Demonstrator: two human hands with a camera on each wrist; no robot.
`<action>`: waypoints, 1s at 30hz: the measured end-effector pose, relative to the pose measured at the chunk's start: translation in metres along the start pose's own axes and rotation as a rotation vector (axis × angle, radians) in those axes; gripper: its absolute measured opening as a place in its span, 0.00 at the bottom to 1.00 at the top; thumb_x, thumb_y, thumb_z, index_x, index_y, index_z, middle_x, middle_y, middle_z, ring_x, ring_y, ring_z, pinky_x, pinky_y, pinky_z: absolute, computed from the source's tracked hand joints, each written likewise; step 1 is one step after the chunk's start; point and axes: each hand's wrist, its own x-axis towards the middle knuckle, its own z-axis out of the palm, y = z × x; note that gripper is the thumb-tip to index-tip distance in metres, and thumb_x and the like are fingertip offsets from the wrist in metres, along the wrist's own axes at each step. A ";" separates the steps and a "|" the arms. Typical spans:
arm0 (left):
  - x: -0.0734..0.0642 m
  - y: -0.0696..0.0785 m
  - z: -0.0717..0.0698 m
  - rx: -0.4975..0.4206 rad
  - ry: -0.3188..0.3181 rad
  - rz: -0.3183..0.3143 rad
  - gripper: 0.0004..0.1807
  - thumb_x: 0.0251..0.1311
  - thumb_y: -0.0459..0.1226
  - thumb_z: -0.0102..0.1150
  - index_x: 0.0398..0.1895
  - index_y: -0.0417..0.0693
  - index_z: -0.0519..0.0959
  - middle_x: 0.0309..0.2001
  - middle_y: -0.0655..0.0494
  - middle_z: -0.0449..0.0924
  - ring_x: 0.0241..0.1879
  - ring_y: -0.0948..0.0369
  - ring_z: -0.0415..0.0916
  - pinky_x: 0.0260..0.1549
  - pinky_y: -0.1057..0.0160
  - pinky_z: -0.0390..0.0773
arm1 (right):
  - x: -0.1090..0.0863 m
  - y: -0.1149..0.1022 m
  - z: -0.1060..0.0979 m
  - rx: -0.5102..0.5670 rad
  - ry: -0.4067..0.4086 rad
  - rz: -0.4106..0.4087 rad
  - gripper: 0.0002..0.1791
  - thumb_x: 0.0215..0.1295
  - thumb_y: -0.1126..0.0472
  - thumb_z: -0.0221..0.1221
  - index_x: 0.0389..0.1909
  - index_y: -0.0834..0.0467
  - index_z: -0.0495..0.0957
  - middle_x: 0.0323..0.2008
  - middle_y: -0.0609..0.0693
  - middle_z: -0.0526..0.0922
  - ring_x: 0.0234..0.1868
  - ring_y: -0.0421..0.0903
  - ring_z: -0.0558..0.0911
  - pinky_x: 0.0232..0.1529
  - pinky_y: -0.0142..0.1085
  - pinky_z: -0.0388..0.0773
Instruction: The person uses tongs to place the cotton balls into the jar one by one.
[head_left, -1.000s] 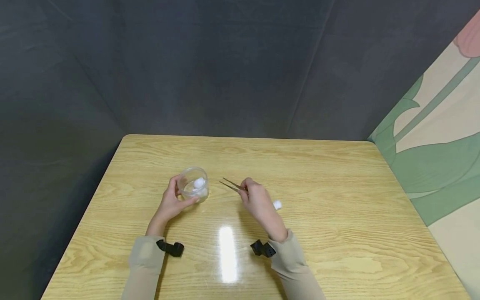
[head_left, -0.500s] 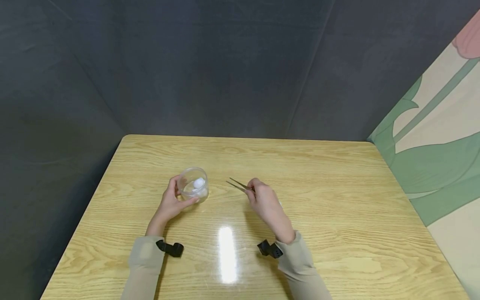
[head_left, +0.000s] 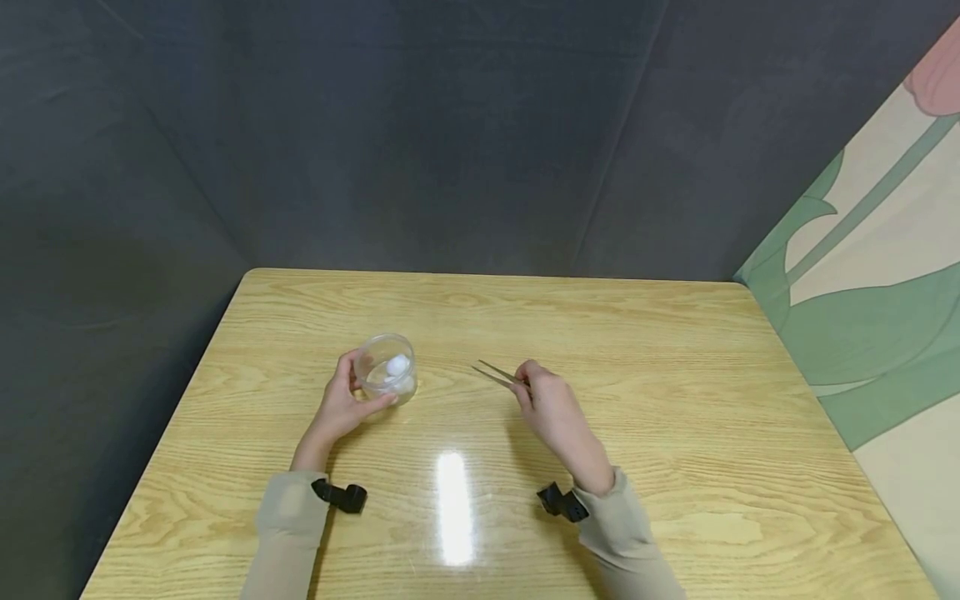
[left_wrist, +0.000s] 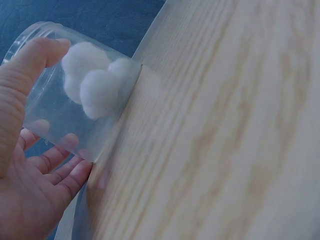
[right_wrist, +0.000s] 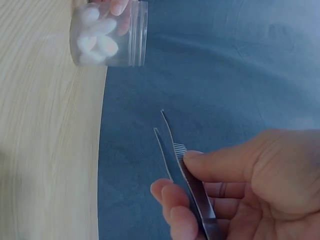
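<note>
On the table's left half stands a clear plastic jar (head_left: 385,337), upright and without a lid. Several white cotton balls (left_wrist: 99,92) lie in its bottom. My left hand (head_left: 339,413) grips the jar, thumb on the near side and fingers round the other. To the right of it, my right hand (head_left: 557,417) pinches metal tweezers (right_wrist: 197,192) between thumb and fingers. The tweezers' tips point left toward the jar, stand apart, and have nothing between them; they hang above the table in the head view.
The wooden table (head_left: 675,367) stretches away to the right and back. A dark cloth (head_left: 465,150) hangs behind its far edge. At the right is a flower-patterned cloth (head_left: 885,283). Each wrist wears a small black camera (head_left: 564,502).
My right hand has moved right with the tweezers, away from the jar. A cotton ball seen beside that hand a second ago no longer shows. My left hand and the jar stay put.
</note>
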 end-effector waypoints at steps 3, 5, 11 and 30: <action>0.000 -0.001 -0.001 -0.004 -0.003 0.004 0.43 0.47 0.26 0.68 0.64 0.29 0.52 0.61 0.29 0.60 0.59 0.38 0.62 0.55 0.43 0.64 | -0.002 0.003 -0.002 -0.013 0.003 0.004 0.03 0.62 0.69 0.58 0.34 0.66 0.74 0.26 0.55 0.79 0.18 0.40 0.69 0.18 0.31 0.67; 0.001 -0.001 -0.001 -0.008 -0.005 0.009 0.44 0.47 0.26 0.68 0.64 0.29 0.52 0.61 0.29 0.60 0.59 0.38 0.62 0.55 0.43 0.64 | -0.003 0.004 -0.003 -0.014 0.002 0.005 0.03 0.62 0.69 0.58 0.34 0.66 0.74 0.26 0.55 0.79 0.18 0.40 0.69 0.18 0.31 0.68; 0.001 -0.002 -0.001 -0.008 -0.005 0.014 0.43 0.47 0.26 0.68 0.64 0.29 0.52 0.60 0.29 0.60 0.58 0.37 0.62 0.55 0.42 0.65 | -0.008 0.009 -0.007 -0.002 0.006 0.001 0.03 0.61 0.70 0.58 0.34 0.67 0.74 0.25 0.55 0.78 0.18 0.40 0.69 0.18 0.31 0.68; 0.001 -0.002 -0.001 -0.010 -0.009 -0.008 0.44 0.48 0.27 0.67 0.65 0.30 0.52 0.62 0.30 0.60 0.60 0.38 0.60 0.57 0.42 0.62 | -0.029 0.037 -0.014 0.023 -0.023 0.072 0.04 0.62 0.70 0.58 0.34 0.66 0.73 0.23 0.52 0.76 0.19 0.40 0.68 0.18 0.31 0.67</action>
